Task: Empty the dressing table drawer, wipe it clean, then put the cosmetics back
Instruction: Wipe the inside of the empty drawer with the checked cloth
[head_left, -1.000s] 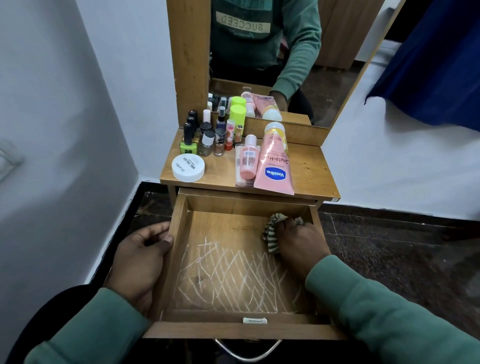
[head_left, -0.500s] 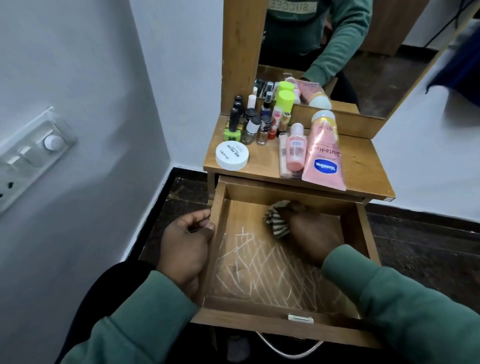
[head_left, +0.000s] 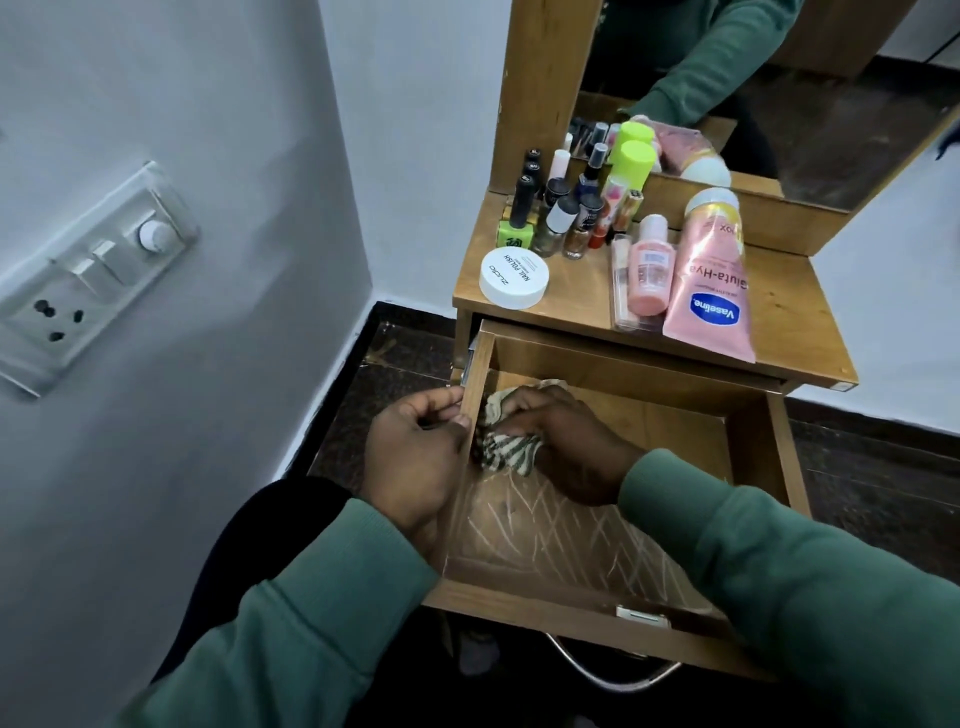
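The wooden drawer (head_left: 748, 467) of the dressing table is pulled out, with white scratch-like marks on its floor and nothing else in it. My right hand (head_left: 566, 441) grips a striped cloth (head_left: 506, 449) and presses it into the drawer's back left corner. My left hand (head_left: 415, 457) holds the drawer's left wall from outside, thumb on the rim. The cosmetics stand on the table top (head_left: 789, 306): a pink Vaseline tube (head_left: 711, 291), a small pink bottle (head_left: 649, 270), a white round jar (head_left: 514, 278) and several nail polish bottles (head_left: 561, 218).
A mirror (head_left: 779, 78) rises behind the table top. A white wall with a switch and socket plate (head_left: 88, 270) is close on the left. Dark floor lies around the table. A metal handle (head_left: 613, 670) hangs on the drawer's front.
My right hand has slid the cloth leftward along the drawer's back, from the right side into the back left corner. My left hand stays on the left wall. The view has swung left.
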